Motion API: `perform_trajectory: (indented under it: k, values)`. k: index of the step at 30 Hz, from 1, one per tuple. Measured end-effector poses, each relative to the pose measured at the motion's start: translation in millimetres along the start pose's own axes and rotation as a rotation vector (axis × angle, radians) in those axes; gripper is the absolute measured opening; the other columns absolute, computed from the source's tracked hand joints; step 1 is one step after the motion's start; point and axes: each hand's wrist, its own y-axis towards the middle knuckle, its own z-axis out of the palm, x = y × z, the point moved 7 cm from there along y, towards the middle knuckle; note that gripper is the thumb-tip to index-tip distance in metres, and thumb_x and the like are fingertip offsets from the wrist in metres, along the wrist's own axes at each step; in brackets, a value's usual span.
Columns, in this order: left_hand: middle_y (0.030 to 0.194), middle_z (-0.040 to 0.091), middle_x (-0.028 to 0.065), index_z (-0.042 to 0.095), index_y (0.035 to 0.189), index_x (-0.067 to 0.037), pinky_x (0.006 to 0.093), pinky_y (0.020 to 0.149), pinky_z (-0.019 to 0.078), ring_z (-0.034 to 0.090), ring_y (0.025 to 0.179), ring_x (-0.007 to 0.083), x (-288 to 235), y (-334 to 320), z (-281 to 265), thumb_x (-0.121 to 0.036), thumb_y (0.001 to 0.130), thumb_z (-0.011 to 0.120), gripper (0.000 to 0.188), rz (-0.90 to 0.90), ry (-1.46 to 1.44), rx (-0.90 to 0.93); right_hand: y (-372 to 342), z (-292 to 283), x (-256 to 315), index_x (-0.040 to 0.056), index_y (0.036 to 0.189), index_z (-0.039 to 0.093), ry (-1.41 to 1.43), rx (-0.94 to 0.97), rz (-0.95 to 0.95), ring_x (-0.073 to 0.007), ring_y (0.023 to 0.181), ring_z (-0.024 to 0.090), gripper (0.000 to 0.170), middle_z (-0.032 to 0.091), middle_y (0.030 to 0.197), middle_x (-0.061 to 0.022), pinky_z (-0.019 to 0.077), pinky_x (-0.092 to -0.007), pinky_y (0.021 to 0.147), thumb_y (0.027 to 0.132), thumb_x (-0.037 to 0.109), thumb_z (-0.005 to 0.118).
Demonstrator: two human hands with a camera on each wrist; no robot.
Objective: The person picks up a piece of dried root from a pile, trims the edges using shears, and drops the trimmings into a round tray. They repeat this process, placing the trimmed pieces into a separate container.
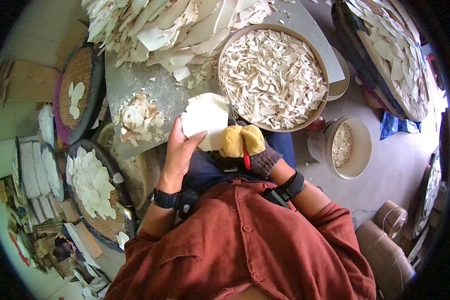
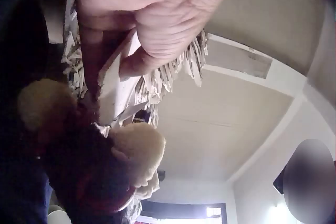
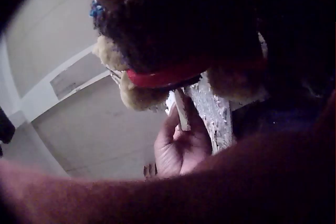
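My left hand (image 1: 179,147) pinches a flat, stiff off-white piece (image 1: 207,119) between thumb and fingers above my lap. In the left wrist view, the piece (image 2: 111,90) stands edge-on under the thumb. My right hand (image 1: 266,161), in a dark knitted glove, grips scissors (image 1: 242,141) whose handles carry thick yellow foam. A bit of red handle shows below the foam. The dark blades reach up along the piece's right edge. In the right wrist view, the glove (image 3: 157,35) and red handle (image 3: 163,78) lie close to the piece in shadow.
A round tub (image 1: 324,107) full of cut off-white strips stands ahead on a grey table (image 1: 150,75). Large sheets (image 1: 175,30) pile up behind, crumbly scraps (image 1: 137,117) lie left. A white bucket (image 1: 362,150) with strips stands right; round trays (image 1: 105,220) of flat pieces flank me.
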Motion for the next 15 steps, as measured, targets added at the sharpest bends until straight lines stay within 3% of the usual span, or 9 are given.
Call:
perform_trajectory:
  k: [1, 2, 4, 5, 6, 9, 12, 15]
  values:
    - [0.114, 0.053, 0.0073, 0.036, 0.127, -0.001, 0.0267, 0.087, 0.0440, 0.053, 0.102, 0.0134, -0.9, 1.0, -0.7, 0.002, 0.080, 0.058, 0.053, 0.028, -0.028, -0.004, -0.9, -4.5, 10.5, 0.0084, 0.120, 0.049, -0.318, 0.046, 0.021, -0.0224, 0.113, 0.049, 0.032, 0.055, 0.118, -0.0102, 0.0332, -0.0333, 0.101, 0.091, 0.022, 0.044]
    - [0.115, 0.053, 0.0076, 0.034, 0.129, -0.001, 0.0270, 0.087, 0.0439, 0.052, 0.103, 0.0141, -1.4, 2.3, -0.7, 0.002, 0.080, 0.058, 0.055, 0.056, -0.057, -0.006, 3.5, -2.2, 1.9, 0.0081, 0.118, 0.051, -0.287, 0.053, 0.000, -0.0233, 0.111, 0.050, 0.032, 0.056, 0.116, -0.0108, 0.0370, -0.0329, 0.097, 0.088, 0.021, 0.049]
    - [0.117, 0.052, 0.0094, 0.031, 0.132, 0.000, 0.0278, 0.089, 0.0433, 0.052, 0.104, 0.0151, 2.1, -2.5, -8.7, 0.001, 0.081, 0.057, 0.057, 0.108, -0.085, -0.149, 3.3, -5.3, 16.7, 0.0062, 0.109, 0.055, 0.190, -0.013, -0.002, -0.0245, 0.100, 0.056, 0.032, 0.059, 0.105, -0.0105, 0.0429, -0.0320, 0.089, 0.081, 0.019, 0.060]
    - [0.118, 0.052, 0.0103, 0.030, 0.133, 0.000, 0.0281, 0.089, 0.0429, 0.052, 0.105, 0.0156, 6.0, -4.3, -12.3, 0.001, 0.081, 0.057, 0.058, 0.135, -0.099, -0.221, 2.4, -5.1, 18.6, 0.0057, 0.108, 0.056, 0.138, -0.028, -0.054, -0.0228, 0.099, 0.057, 0.032, 0.060, 0.105, -0.0098, 0.0442, -0.0312, 0.088, 0.080, 0.020, 0.062]
    - [0.114, 0.053, 0.0141, 0.026, 0.134, -0.002, 0.0297, 0.080, 0.0495, 0.060, 0.092, 0.0196, 7.2, -2.6, -16.9, 0.001, 0.082, 0.055, 0.059, 0.256, -0.053, -0.311, 1.3, -5.0, 20.6, 0.0051, 0.107, 0.057, 0.085, -0.046, -0.105, -0.0211, 0.098, 0.058, 0.032, 0.061, 0.104, -0.0090, 0.0454, -0.0304, 0.087, 0.079, 0.020, 0.064]
    - [0.108, 0.055, 0.0170, 0.023, 0.135, -0.005, 0.0303, 0.063, 0.0541, 0.064, 0.075, 0.0236, -3.4, -9.1, -0.5, -0.001, 0.083, 0.054, 0.061, 0.077, -0.081, -0.247, -0.4, -6.3, 23.1, 0.0056, 0.108, 0.056, 0.221, -0.065, -0.047, -0.0201, 0.098, 0.058, 0.033, 0.061, 0.105, -0.0082, 0.0459, -0.0308, 0.087, 0.080, 0.020, 0.064]
    - [0.104, 0.056, 0.0180, 0.022, 0.134, -0.007, 0.0303, 0.051, 0.0536, 0.064, 0.065, 0.0261, -3.5, -3.5, -13.1, -0.003, 0.084, 0.053, 0.059, 0.074, -0.041, -0.213, 0.8, 3.8, 17.7, 0.0061, 0.109, 0.056, 0.391, -0.050, -0.010, -0.0201, 0.098, 0.058, 0.032, 0.061, 0.106, -0.0079, 0.0463, -0.0309, 0.087, 0.081, 0.020, 0.064]
    - [0.104, 0.056, 0.0183, 0.023, 0.133, -0.006, 0.0296, 0.052, 0.0538, 0.064, 0.066, 0.0261, -11.7, -2.4, -18.8, -0.006, 0.083, 0.054, 0.059, 0.061, 0.005, -0.160, 2.4, 9.7, 23.6, 0.0057, 0.107, 0.057, 0.397, 0.019, -0.016, -0.0200, 0.097, 0.059, 0.031, 0.061, 0.104, -0.0080, 0.0464, -0.0309, 0.087, 0.080, 0.020, 0.064]
